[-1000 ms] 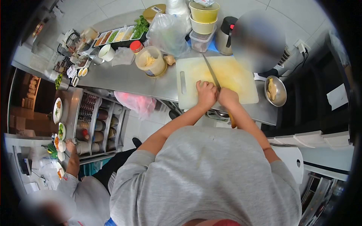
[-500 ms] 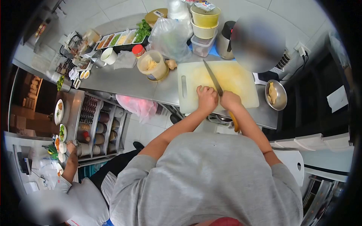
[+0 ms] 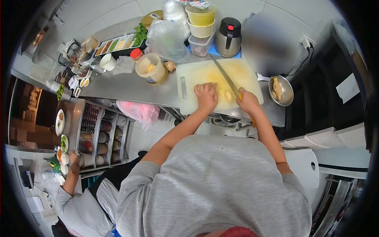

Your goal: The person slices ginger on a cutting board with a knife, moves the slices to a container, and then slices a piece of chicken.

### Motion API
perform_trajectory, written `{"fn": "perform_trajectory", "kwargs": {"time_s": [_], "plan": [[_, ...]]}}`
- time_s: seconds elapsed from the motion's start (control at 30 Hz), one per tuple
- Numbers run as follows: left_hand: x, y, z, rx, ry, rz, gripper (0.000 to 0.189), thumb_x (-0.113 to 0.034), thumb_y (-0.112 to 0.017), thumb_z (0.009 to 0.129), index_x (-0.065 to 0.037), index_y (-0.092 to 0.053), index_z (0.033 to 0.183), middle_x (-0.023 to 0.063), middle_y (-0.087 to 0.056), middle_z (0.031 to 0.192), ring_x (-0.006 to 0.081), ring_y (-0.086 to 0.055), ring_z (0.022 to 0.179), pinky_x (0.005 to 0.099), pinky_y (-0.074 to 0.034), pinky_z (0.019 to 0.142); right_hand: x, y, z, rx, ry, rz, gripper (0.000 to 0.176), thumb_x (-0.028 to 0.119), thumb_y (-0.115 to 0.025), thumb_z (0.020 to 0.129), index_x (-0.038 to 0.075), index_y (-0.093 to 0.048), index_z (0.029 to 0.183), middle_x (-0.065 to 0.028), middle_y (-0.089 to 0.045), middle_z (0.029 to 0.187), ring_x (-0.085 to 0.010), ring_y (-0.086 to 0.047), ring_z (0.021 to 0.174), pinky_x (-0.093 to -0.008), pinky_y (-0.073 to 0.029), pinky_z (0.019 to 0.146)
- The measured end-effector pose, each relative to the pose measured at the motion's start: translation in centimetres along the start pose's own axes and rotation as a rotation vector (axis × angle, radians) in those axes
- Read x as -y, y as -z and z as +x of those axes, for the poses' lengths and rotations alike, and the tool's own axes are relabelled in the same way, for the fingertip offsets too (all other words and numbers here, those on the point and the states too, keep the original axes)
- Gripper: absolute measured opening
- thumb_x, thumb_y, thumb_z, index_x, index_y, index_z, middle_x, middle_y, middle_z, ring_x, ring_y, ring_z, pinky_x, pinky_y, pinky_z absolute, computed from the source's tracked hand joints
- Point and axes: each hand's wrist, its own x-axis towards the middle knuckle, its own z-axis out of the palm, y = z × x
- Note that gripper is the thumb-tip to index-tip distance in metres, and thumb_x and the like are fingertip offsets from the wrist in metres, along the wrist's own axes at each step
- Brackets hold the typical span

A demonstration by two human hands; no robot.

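Observation:
My right hand (image 3: 248,101) is closed on the yellow handle of a long knife (image 3: 226,76), whose blade slants up and left across the white cutting board (image 3: 188,102). Pale yellow pieces (image 3: 226,94) lie on the board between my hands. At the board's left part, my left hand (image 3: 206,96) rests with curled fingers; whether something is under them is hidden. A tub of pale pieces (image 3: 151,69) stands left of the board, beside a ginger-like root (image 3: 170,66). To the right, a metal bowl (image 3: 287,96) holds a pale yellow piece.
Behind the board stand a thermal jug (image 3: 228,37), stacked tubs (image 3: 201,29) and a plastic bag (image 3: 167,41). A red-lidded jar (image 3: 136,54) and a tray of garnishes (image 3: 114,44) are further left. A co-worker (image 3: 85,209) reaches toward bowls at lower left.
My hands have moved apart, showing yellow pieces between them. My right hand and the knife have shifted away from my left hand. The camera view has shifted slightly, showing the jug more fully.

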Motion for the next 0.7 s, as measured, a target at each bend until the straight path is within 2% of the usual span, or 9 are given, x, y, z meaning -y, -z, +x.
{"fn": "perform_trajectory", "kwargs": {"time_s": [0.13,0.23,0.33,0.43,0.53,0.63,0.7], "plan": [[-0.9,1.7,-0.2,-0.039,-0.167,-0.051,0.041,-0.007,-0.059,0.070,-0.009,-0.061,0.111,0.0060,-0.055,0.113,0.0243,-0.049,0.109,0.0538,-0.024,0.099,-0.7,-1.7,-1.6,-0.134,0.057,-0.030,0.028,0.017,-0.064,0.077,0.002,-0.051,0.097,-0.0214,-0.063,0.084,-0.0372,-0.064,0.080,-0.0454,-0.051,0.072],[-2.4,2.9,-0.2,0.096,-0.356,0.031,0.042,-0.007,-0.059,0.069,-0.010,-0.061,0.111,0.0062,-0.056,0.114,0.0227,-0.049,0.113,0.0553,-0.024,0.099,-0.3,-2.3,-2.7,-0.252,0.117,-0.065,0.029,0.015,-0.068,0.074,0.004,-0.051,0.095,-0.0174,-0.061,0.084,-0.0343,-0.064,0.075,-0.0422,-0.053,0.067],[-3.2,2.7,-0.3,0.217,-0.395,0.074,0.043,-0.002,-0.058,0.069,-0.011,-0.060,0.111,0.0027,-0.057,0.113,0.0200,-0.051,0.110,0.0538,-0.023,0.100,-0.2,-2.9,-3.0,-0.305,0.206,-0.095,0.032,0.012,-0.070,0.071,0.004,-0.050,0.095,-0.0164,-0.060,0.084,-0.0328,-0.065,0.074,-0.0408,-0.053,0.066],[-4.1,2.7,-0.1,0.250,-0.316,0.095,0.041,-0.001,-0.057,0.071,-0.012,-0.060,0.111,0.0010,-0.058,0.113,0.0190,-0.053,0.109,0.0544,-0.024,0.100,-0.1,-3.0,-3.3,-0.324,0.250,-0.100,0.033,0.011,-0.071,0.069,0.004,-0.050,0.094,-0.0157,-0.059,0.084,-0.0315,-0.065,0.073,-0.0393,-0.053,0.065],[-4.0,2.3,0.0,0.297,-0.288,0.117,0.042,-0.002,-0.058,0.072,-0.011,-0.059,0.113,0.0011,-0.058,0.116,0.0203,-0.053,0.112,0.0553,-0.024,0.100,0.0,-3.2,-3.6,-0.335,0.241,-0.082,0.034,0.011,-0.071,0.067,0.005,-0.050,0.093,-0.0157,-0.059,0.084,-0.0338,-0.064,0.075,-0.0419,-0.052,0.067],[-3.1,1.9,0.6,0.461,-0.307,0.098,0.047,-0.002,-0.058,0.071,-0.009,-0.057,0.117,0.0050,-0.055,0.123,0.0225,-0.050,0.117,0.0564,-0.025,0.101,-0.1,-3.3,-3.8,-0.296,0.256,-0.089,0.034,0.012,-0.072,0.068,0.005,-0.051,0.094,-0.0157,-0.058,0.084,-0.0336,-0.064,0.077,-0.0419,-0.052,0.068],[-3.2,2.2,0.9,0.386,-0.342,0.166,0.048,-0.002,-0.058,0.070,-0.008,-0.056,0.118,0.0088,-0.052,0.128,0.0246,-0.046,0.122,0.0566,-0.024,0.102,-0.3,-3.2,-4.1,-0.279,0.285,-0.102,0.031,0.012,-0.070,0.071,0.004,-0.051,0.094,-0.0162,-0.059,0.084,-0.0323,-0.064,0.076,-0.0406,-0.052,0.067]]}}
